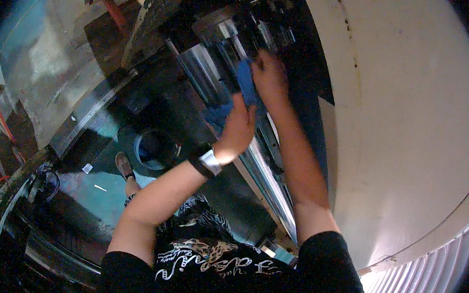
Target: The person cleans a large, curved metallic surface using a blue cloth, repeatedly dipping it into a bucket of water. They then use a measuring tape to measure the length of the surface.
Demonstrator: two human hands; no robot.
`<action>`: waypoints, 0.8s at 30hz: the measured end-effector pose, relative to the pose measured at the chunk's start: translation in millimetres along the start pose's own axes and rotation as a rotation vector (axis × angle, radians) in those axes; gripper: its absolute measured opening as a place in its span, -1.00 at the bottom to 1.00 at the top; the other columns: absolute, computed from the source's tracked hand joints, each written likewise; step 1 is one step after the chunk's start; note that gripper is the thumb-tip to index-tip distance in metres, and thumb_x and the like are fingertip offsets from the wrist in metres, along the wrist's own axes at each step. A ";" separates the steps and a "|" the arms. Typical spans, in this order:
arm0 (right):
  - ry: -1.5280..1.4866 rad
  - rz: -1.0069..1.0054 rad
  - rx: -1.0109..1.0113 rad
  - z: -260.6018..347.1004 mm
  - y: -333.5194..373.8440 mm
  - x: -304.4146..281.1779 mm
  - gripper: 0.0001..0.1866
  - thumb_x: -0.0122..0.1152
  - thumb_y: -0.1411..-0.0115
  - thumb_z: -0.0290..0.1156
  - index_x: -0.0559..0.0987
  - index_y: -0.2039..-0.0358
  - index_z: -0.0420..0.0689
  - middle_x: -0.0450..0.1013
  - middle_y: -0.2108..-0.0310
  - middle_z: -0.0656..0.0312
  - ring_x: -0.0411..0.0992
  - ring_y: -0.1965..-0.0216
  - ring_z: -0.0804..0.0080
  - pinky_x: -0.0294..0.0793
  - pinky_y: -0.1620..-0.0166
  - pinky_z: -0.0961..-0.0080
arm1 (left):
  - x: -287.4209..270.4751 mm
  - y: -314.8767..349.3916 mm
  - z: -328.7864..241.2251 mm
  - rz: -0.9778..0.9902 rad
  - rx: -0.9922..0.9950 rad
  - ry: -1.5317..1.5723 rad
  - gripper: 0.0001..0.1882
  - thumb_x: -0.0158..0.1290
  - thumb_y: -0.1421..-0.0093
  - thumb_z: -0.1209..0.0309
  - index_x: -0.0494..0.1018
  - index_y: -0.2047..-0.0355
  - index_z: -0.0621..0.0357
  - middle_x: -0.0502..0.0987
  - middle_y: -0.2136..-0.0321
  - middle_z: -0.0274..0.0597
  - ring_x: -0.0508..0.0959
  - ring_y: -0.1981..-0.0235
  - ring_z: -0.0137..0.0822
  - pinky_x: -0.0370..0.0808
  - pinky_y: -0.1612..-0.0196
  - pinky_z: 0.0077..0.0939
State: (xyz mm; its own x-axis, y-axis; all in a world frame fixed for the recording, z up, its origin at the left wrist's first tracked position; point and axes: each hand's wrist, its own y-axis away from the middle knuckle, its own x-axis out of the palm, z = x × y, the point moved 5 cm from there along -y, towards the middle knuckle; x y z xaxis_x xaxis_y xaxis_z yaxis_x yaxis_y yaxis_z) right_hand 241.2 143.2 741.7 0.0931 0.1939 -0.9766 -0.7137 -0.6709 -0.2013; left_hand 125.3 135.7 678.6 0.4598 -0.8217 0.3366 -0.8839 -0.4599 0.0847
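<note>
A blue cloth (246, 79) lies bunched over a long shiny metal bar (269, 191) that runs up into a dark machine. My right hand (270, 78) grips the cloth's upper part with curled fingers. Lower down, my left hand (238, 127) is closed on the same cloth, with a fold of it showing on the hand's left side; part of its grip is hidden. A dark watch or band (206, 163) circles my left wrist. Just left of the bar, near the cloth, is a thick polished metal cylinder (204, 72). The parts beyond it are dim.
A large pale panel (404, 117) rises close on my right, above ribbed white sheeting (429, 281). On the floor to the left stands a dark round bucket (157, 150) near my shoe (124, 165). Red and pale hoses (2, 120) hang at the far left.
</note>
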 end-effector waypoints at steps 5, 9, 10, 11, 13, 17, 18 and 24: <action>-0.017 0.087 0.105 -26.2 35.7 -10.2 -0.88 0.13 0.10 -0.49 0.39 0.54 -0.22 0.39 0.53 0.02 0.39 0.44 0.05 0.34 0.40 0.27 | 32.3 27.9 18.9 0.035 0.053 0.029 -0.73 -0.20 -0.17 0.47 0.02 0.19 0.31 0.35 0.46 0.43 0.35 0.37 0.34 0.27 0.42 0.07; 0.120 0.099 0.034 2.2 0.0 -7.7 -0.89 0.13 0.13 -0.51 0.40 0.56 -0.21 0.39 0.55 0.03 0.39 0.45 0.05 0.35 0.41 0.29 | 17.6 6.0 0.3 -0.003 0.106 -0.010 -0.75 -0.20 -0.16 0.46 0.02 0.23 0.31 0.36 0.53 0.39 0.36 0.42 0.34 0.27 0.46 0.05; 0.143 0.114 0.033 3.5 -4.4 -4.9 -0.89 0.13 0.13 -0.51 0.40 0.56 -0.21 0.38 0.56 0.03 0.39 0.46 0.04 0.35 0.41 0.30 | 15.5 3.2 -3.0 -0.015 0.109 -0.023 -0.75 -0.19 -0.16 0.47 0.02 0.23 0.31 0.36 0.54 0.39 0.36 0.43 0.34 0.27 0.47 0.05; 0.138 0.135 0.021 2.5 -3.9 -3.6 -0.89 0.12 0.13 -0.51 0.39 0.56 -0.21 0.38 0.55 0.02 0.39 0.46 0.04 0.35 0.40 0.30 | 14.8 0.8 -4.6 -0.026 0.111 -0.036 -0.75 -0.19 -0.16 0.47 0.02 0.24 0.32 0.36 0.55 0.38 0.36 0.44 0.34 0.27 0.48 0.05; 0.125 0.179 -0.021 10.3 -6.2 -2.8 -0.90 0.11 0.13 -0.52 0.39 0.56 -0.22 0.38 0.55 0.01 0.39 0.47 0.04 0.36 0.40 0.31 | 22.7 5.8 14.0 -0.009 0.087 0.037 -0.76 -0.19 -0.16 0.48 0.02 0.25 0.34 0.37 0.54 0.38 0.36 0.46 0.33 0.27 0.50 0.03; 0.130 0.181 0.002 -9.8 20.7 -11.2 -0.89 0.12 0.15 -0.52 0.39 0.55 -0.22 0.38 0.55 0.01 0.39 0.46 0.04 0.37 0.39 0.29 | 30.2 31.9 13.6 0.074 -0.014 0.082 -0.74 -0.18 -0.15 0.47 0.02 0.25 0.34 0.37 0.53 0.39 0.37 0.45 0.33 0.28 0.47 0.05; 0.141 0.143 -0.023 -4.7 20.3 -15.1 -0.88 0.13 0.15 -0.52 0.39 0.55 -0.22 0.38 0.55 0.02 0.39 0.46 0.05 0.37 0.39 0.29 | 28.9 28.4 7.2 0.068 -0.001 0.087 -0.74 -0.18 -0.15 0.47 0.02 0.25 0.34 0.37 0.52 0.39 0.37 0.44 0.34 0.28 0.45 0.05; 0.178 0.222 -0.049 11.0 0.8 -9.4 -0.90 0.08 0.14 -0.53 0.42 0.52 -0.21 0.39 0.48 0.03 0.39 0.40 0.03 0.37 0.37 0.26 | 34.6 6.9 14.7 0.036 0.092 0.099 -0.76 -0.17 -0.13 0.49 0.05 0.25 0.32 0.38 0.47 0.36 0.37 0.40 0.32 0.28 0.41 0.04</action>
State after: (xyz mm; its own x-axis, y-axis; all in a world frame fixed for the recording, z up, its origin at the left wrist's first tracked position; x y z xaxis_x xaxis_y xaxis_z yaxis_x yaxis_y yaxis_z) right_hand 232.2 148.7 751.6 0.0623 -0.0875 -0.9942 -0.6966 -0.7172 0.0194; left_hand 136.4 99.1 677.1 0.4131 -0.8033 0.4290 -0.8862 -0.4631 -0.0139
